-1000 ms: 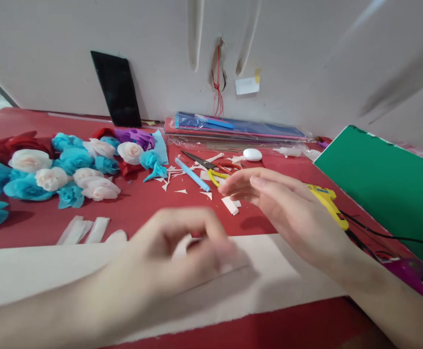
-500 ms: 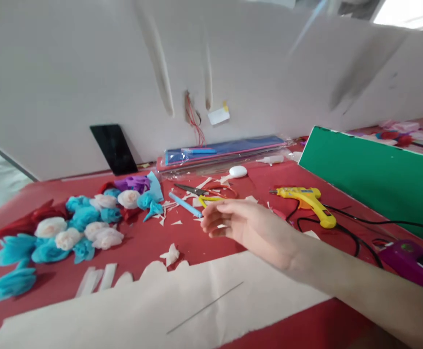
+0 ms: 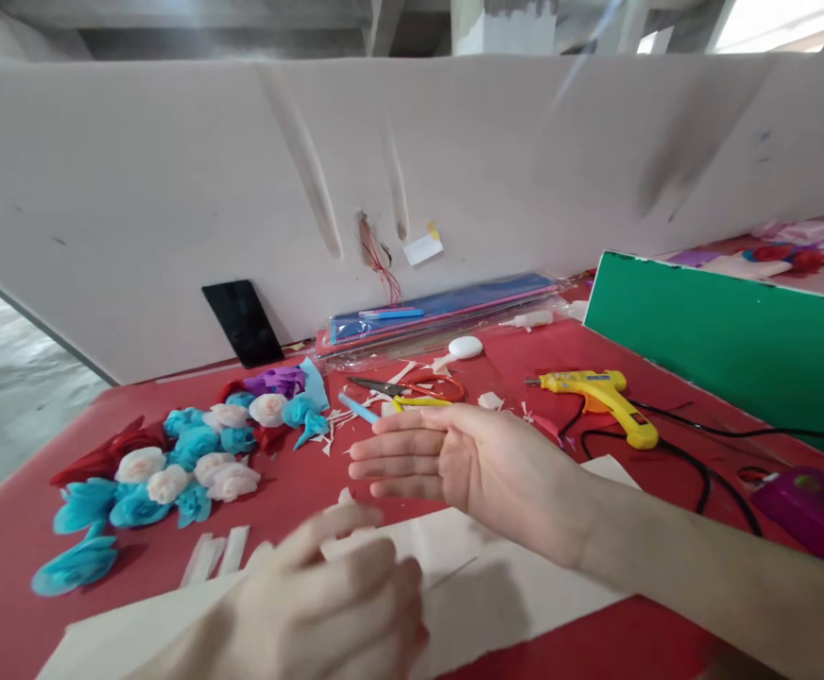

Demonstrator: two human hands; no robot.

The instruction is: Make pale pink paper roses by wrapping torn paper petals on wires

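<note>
My right hand [image 3: 479, 463] is open, palm showing and fingers stretched out to the left, with nothing in it. It hovers over the far edge of a cream paper strip [image 3: 568, 586]. In the lower middle, my left hand [image 3: 327, 604] is smeared by motion; its fingers look bent and their inner side is hidden. Below it lies the same strip, with part of a thin dark wire [image 3: 454, 572] showing. Just beyond my right hand are scissors [image 3: 376, 385] with red and yellow handles, and a blue pen [image 3: 357, 407].
Blue, white and red crepe-paper flowers [image 3: 192, 444] cluster at left. A yellow glue gun [image 3: 596, 385] with a black cord lies at right, near a green board [image 3: 724, 340] and a purple device [image 3: 805, 510]. A phone [image 3: 243, 321] leans on the grey partition [image 3: 511, 170].
My left hand has come into view from below. The fingers of my right hand have straightened, and its palm now faces me more. The view has tilted up.
</note>
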